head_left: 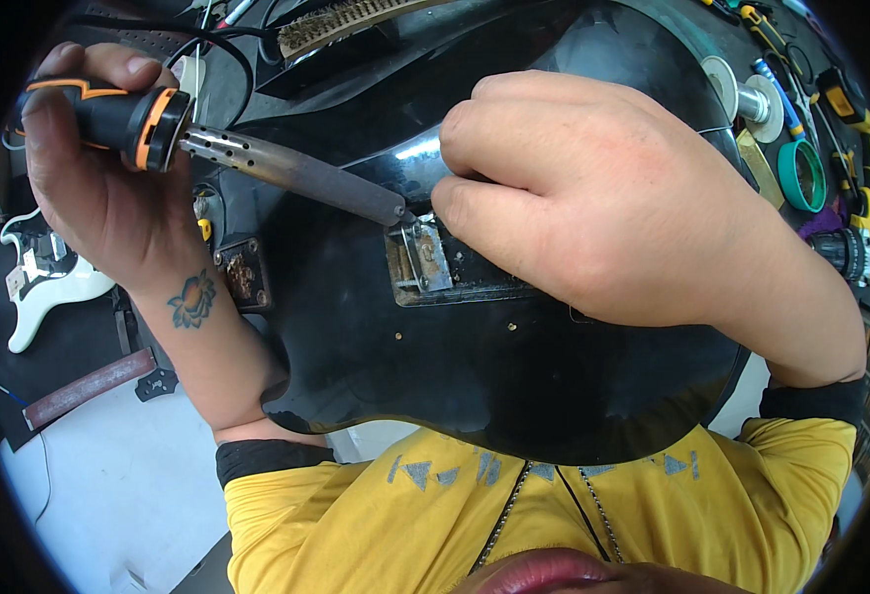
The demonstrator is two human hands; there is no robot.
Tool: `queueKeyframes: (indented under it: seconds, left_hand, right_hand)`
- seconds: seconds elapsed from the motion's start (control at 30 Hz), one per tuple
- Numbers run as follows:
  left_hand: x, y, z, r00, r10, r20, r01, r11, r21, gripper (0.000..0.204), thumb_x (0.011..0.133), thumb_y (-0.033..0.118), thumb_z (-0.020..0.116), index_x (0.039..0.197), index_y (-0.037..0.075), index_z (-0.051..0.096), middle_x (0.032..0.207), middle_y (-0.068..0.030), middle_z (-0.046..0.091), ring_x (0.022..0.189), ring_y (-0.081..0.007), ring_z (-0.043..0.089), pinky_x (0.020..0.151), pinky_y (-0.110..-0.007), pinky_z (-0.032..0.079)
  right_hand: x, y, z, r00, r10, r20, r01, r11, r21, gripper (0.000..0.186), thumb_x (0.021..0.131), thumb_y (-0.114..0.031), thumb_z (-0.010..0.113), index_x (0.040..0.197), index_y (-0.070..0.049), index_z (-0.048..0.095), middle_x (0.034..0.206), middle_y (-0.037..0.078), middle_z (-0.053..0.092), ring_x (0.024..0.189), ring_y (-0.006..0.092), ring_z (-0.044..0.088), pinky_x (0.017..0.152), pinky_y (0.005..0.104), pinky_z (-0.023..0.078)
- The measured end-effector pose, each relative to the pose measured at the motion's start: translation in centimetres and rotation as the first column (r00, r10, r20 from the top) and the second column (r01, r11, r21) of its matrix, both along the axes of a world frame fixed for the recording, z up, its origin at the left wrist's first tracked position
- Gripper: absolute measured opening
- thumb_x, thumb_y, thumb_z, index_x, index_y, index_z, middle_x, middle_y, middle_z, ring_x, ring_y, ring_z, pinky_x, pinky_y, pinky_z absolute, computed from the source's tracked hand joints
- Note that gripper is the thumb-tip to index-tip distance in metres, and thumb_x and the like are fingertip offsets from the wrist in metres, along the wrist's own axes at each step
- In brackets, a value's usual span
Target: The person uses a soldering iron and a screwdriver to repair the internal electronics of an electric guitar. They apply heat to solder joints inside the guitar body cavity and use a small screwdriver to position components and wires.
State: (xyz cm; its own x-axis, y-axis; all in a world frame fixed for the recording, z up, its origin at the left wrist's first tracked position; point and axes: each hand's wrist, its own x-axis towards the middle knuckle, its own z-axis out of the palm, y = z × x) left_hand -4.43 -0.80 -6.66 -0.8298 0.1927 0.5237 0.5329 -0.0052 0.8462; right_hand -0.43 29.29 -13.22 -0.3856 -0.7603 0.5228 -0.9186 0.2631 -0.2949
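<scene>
A black, glossy electric guitar body lies in front of me, back side up. My left hand is closed around the black and orange handle of a soldering iron. The iron's barrel slants down to the right, and its tip is at the upper edge of a metal block inside the body's rectangular cavity. Over the right part of that cavity, my right hand is closed with its fingertips close to the iron's tip. Whatever those fingers hold is hidden.
Past the guitar's upper right edge stand a solder spool and a green ring, with yellow-black tools beyond. A bristle brush lies at the top. To the left are a small white guitar-shaped piece and a maroon strip.
</scene>
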Motion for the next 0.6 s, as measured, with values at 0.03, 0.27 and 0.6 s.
queueKeyframes:
  seconds: [0.03,0.27,0.6]
  left_hand:
    - [-0.08,0.00,-0.03,1.000,-0.005,0.003,0.005,1.000,0.002,0.042,0.101,0.041,0.064,0.121,0.004,0.056,0.098,-0.0158,0.064,0.076,-0.0216,0.057,0.068,-0.030,0.048]
    - [-0.06,0.28,-0.18,0.999,0.029,-0.025,-0.029,0.999,-0.013,0.043,0.101,0.042,0.064,0.119,0.004,0.057,0.097,-0.0151,0.065,0.075,-0.0201,0.057,0.068,-0.031,0.048]
    - [-0.28,0.63,-0.45,0.999,0.030,-0.013,-0.029,0.999,0.024,0.042,0.100,0.041,0.065,0.118,0.004,0.057,0.096,-0.0154,0.065,0.075,-0.0192,0.056,0.067,-0.031,0.046]
  right_hand:
    - [-0.02,0.01,0.00,1.000,-0.002,0.001,0.002,1.000,0.001,0.019,0.073,-0.009,0.070,0.087,0.003,0.066,0.083,0.009,0.055,0.077,0.0261,0.059,0.066,0.0371,0.050]
    - [-0.05,-0.07,0.11,1.000,0.008,0.006,-0.009,1.000,0.018,0.019,0.073,-0.010,0.070,0.087,0.003,0.066,0.083,0.010,0.056,0.077,0.0263,0.059,0.066,0.0375,0.051]
    - [-0.10,-0.14,0.14,1.000,0.003,0.016,-0.003,1.000,0.030,0.018,0.073,-0.009,0.070,0.085,0.003,0.066,0.082,0.010,0.056,0.077,0.0259,0.060,0.066,0.0374,0.050]
